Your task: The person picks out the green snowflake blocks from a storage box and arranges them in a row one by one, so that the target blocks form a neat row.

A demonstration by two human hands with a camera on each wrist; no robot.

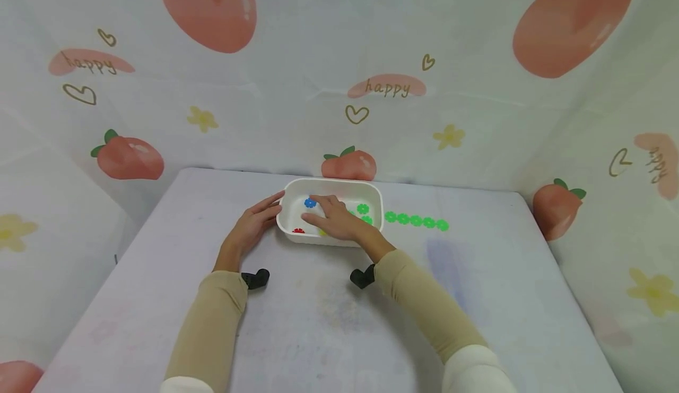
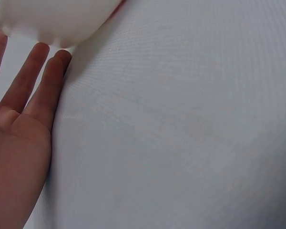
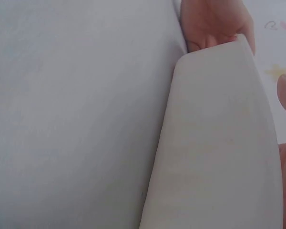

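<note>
A white plastic basin with rounded corners stands at the back of the table. My left hand rests against its left end, fingers extended; in the left wrist view the fingertips touch the basin's wall. Over the inside reaches my right hand, its thumb and fingers spread apart, fingertips close to a blue flower-shaped disc. Whether they touch that disc cannot be told. A red disc, a partly hidden yellow disc and several green discs also lie inside.
Right of the basin, several green flower-shaped discs form a line on the white table. A printed cloth hangs behind the table. Black wrist mounts stick out from both sleeves.
</note>
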